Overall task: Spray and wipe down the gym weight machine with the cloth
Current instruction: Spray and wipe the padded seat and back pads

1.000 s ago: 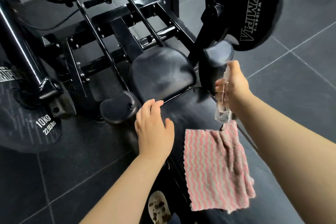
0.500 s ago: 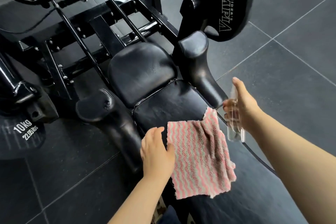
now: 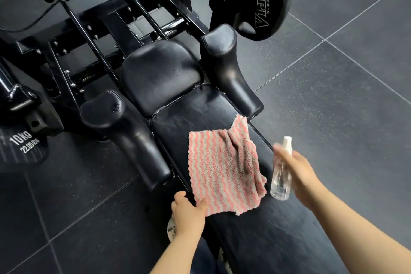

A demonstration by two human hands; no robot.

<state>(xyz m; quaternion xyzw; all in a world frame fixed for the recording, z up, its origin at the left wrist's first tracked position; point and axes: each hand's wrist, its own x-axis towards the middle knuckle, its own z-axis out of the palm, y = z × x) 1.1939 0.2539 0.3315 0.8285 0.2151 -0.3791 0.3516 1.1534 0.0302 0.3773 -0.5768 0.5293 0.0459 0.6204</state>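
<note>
A pink-and-grey striped cloth (image 3: 224, 167) lies spread on the long black pad (image 3: 262, 236) of the weight machine. My left hand (image 3: 188, 212) rests at the cloth's near left corner and the pad's left edge, its fingers hidden under the corner. My right hand (image 3: 300, 176) grips a clear spray bottle (image 3: 281, 173) with a white nozzle, held upright just right of the cloth over the pad's right edge. Beyond the cloth sit the rounded seat pad (image 3: 161, 75) and two side pads (image 3: 124, 131) (image 3: 226, 64).
The black steel frame (image 3: 124, 18) fills the upper left. A 10 kg plate (image 3: 20, 142) hangs at the left and a large Olympia plate (image 3: 255, 0) at the upper right. Dark floor tiles (image 3: 344, 73) surround the machine. A shoe (image 3: 172, 229) shows below my left hand.
My left hand has drawn back along the pad to the cloth's near corner. My right hand has lowered the bottle toward me, beside the cloth. The view has pulled back.
</note>
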